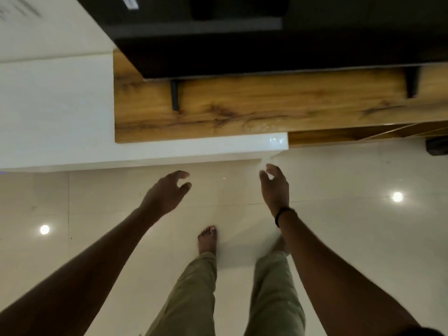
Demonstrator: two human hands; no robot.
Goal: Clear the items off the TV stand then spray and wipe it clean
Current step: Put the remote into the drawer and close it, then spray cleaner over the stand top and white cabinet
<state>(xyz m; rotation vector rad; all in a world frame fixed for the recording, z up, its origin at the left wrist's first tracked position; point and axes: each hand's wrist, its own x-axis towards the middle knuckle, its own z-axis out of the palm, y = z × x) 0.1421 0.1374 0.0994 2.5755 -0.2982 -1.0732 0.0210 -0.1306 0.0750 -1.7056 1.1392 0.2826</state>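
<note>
Because the black television [242, 54] looms over the wooden TV stand [266, 103], the back of the stand's top is hidden beneath it, and only a front strip of grained wood shows, with two dark television feet [174, 95] standing on it. The stand runs off the right edge, where a small dark object [437, 146] on the floor [363, 238] is cut off and too dim to identify. A glossy white ledge [194, 146] lies along the stand's front. The person's right foot is mostly hidden behind the forearm and blurred; the left foot [208, 240] shows bare below olive trousers [194, 299]. Both hands are held out over the floor, short of the ledge and touching neither it nor the stand. The left hand [164, 192] has its fingers loosely curled, thumb apart from them, holding nothing. The right hand [275, 187], with a dark band [282, 214] at the wrist, is likewise loosely curled and empty, just in front of the ledge's right end. Grey marks [19, 8] on the white surface at the top left are too blurred to read.
</note>
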